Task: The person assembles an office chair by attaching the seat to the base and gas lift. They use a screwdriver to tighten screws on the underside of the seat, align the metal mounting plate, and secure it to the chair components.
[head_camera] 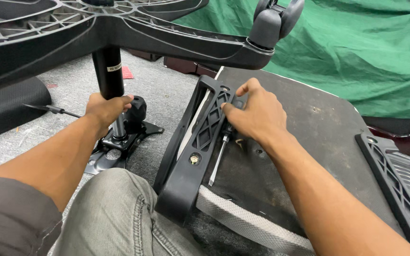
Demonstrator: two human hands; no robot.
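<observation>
Left hand [104,108] is wrapped tight around the smooth black gas column [109,71] at ten o'clock, the ribbed plastic star base [119,28] tipped overhead. Right hand [257,114] closes on the screwdriver [219,159] beside the latticed armrest bracket [200,137] at centre. My worry: that heavy base could swing and its caster [274,19] knock the knuckles; the slim steel blade may slide off the felt-backed seat underside [309,142].

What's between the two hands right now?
In the head view, the black tilt mechanism's knob and the black armrest lie between the left hand on the gas cylinder and the right hand on the screwdriver.
</observation>
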